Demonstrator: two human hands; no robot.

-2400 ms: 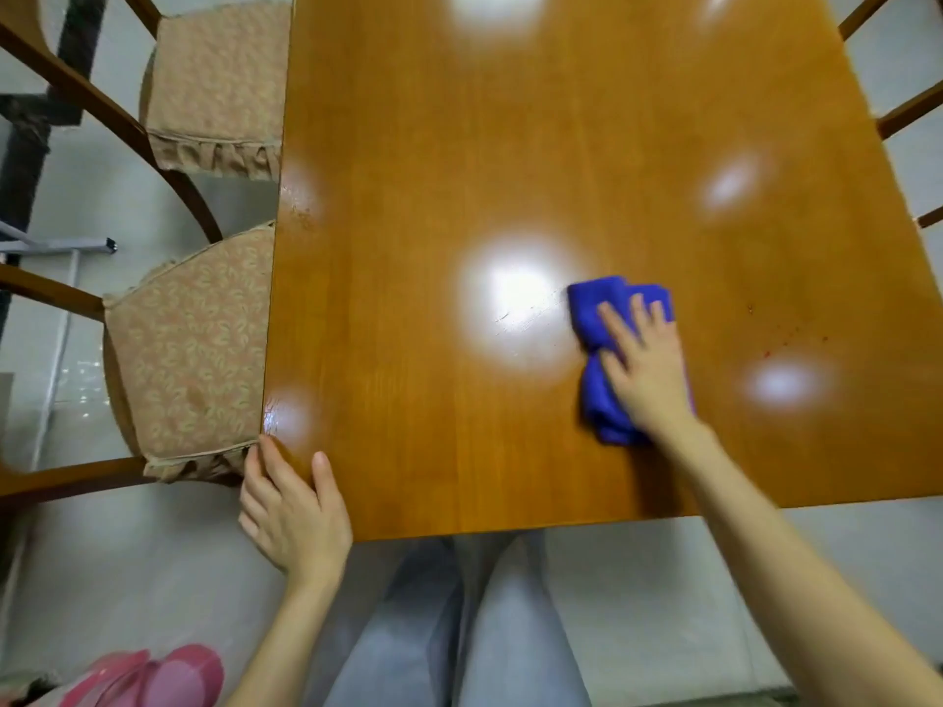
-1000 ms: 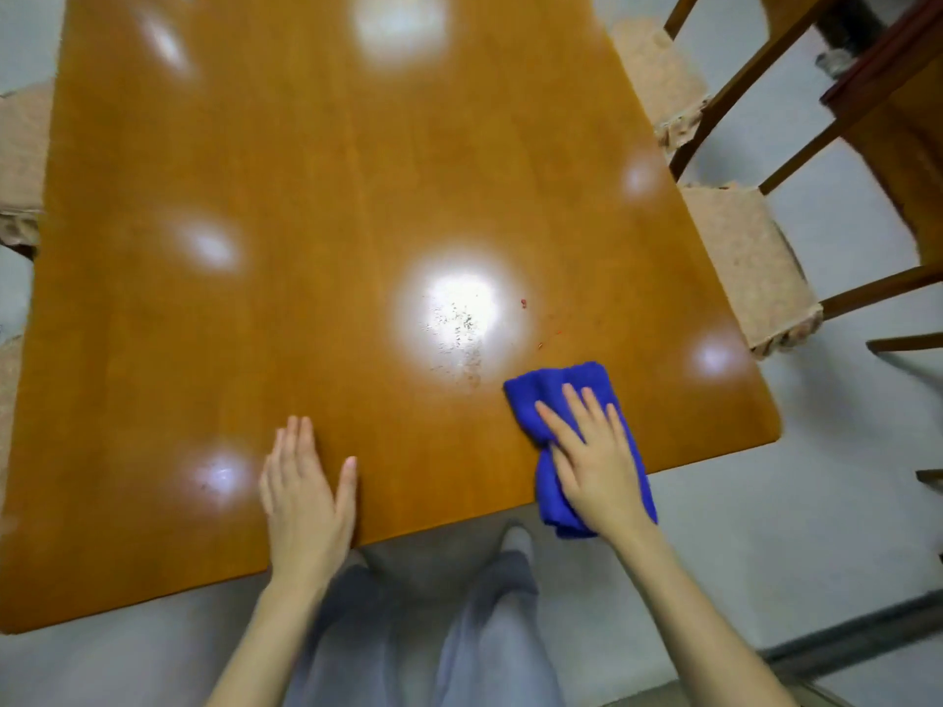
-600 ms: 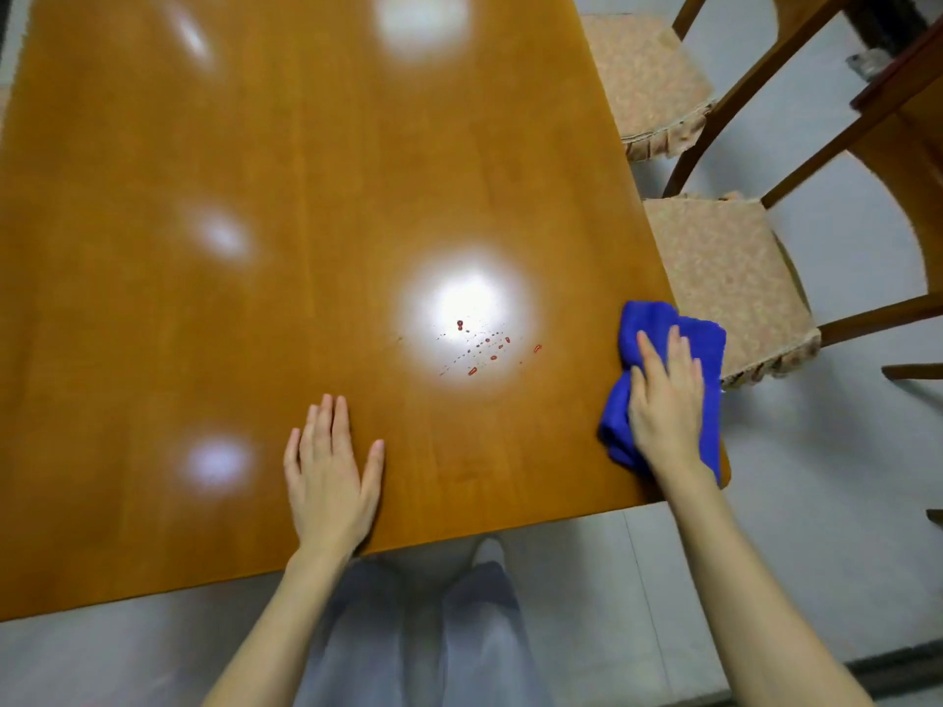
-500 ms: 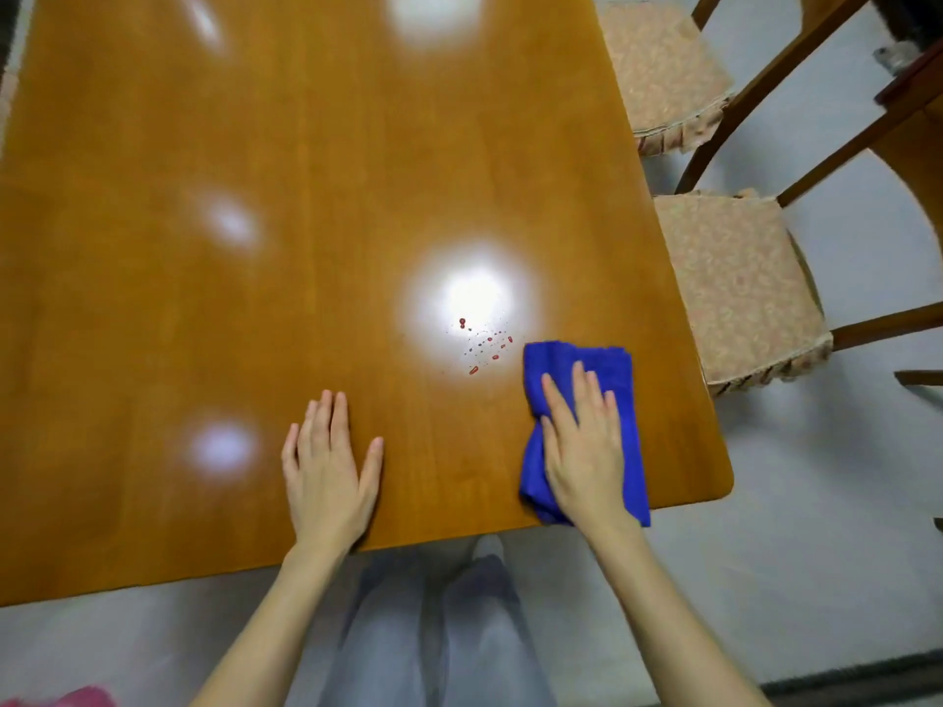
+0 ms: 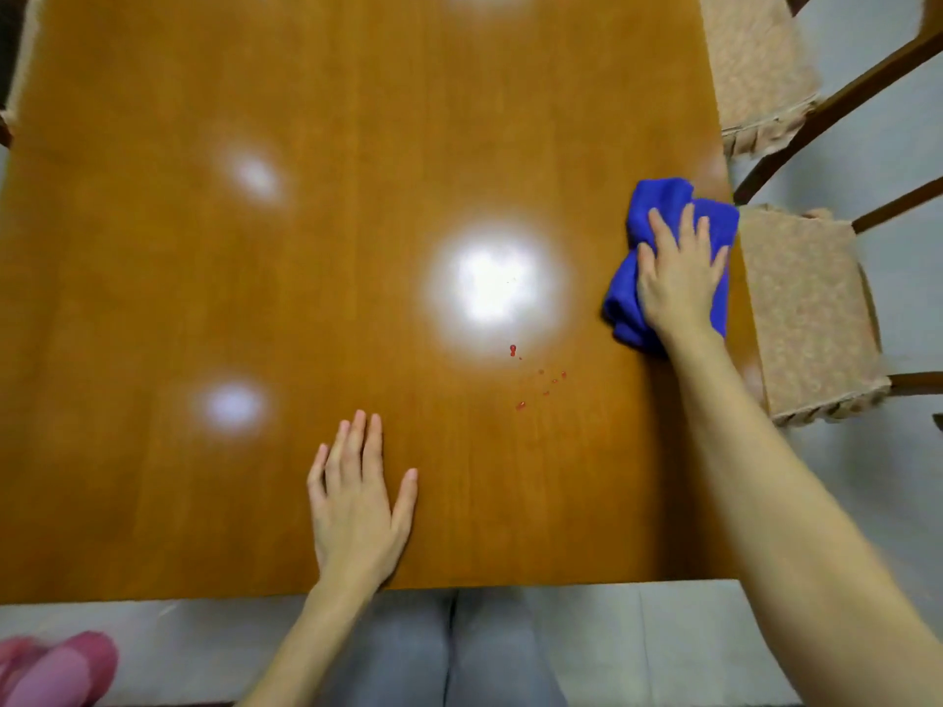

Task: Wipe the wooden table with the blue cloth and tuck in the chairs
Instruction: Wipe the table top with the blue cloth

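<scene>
Risk 1: blue cloth (image 5: pixel 663 199) sits at the r. edge of the wooden table (image 5: pixel 255 308); pushed further right it could slide off onto the near chair seat (image 5: pixel 806 318).
Risk 2: red specks (image 5: pixel 513 350) lie apart from the cloth and could be missed or smeared.
R hand (image 5: pixel 676 278): arm stretched out, fingers straight and spread, pressing the cloth flat, no grip.
L hand (image 5: pixel 357 507): flat on bare table nr the front edge, holding nothing.

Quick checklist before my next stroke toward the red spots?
1. Right hand flat on cloth: ok.
2. Cloth on table, at its right edge: ok.
3. Red spots wiped: not ok, they lie left of the cloth.
4. Left hand out of that path: ok, flat near the front edge.
5. Near chair tucked in: not ok, its seat stands beside the table.
6. Cloth underside clean: cannot tell.
</scene>
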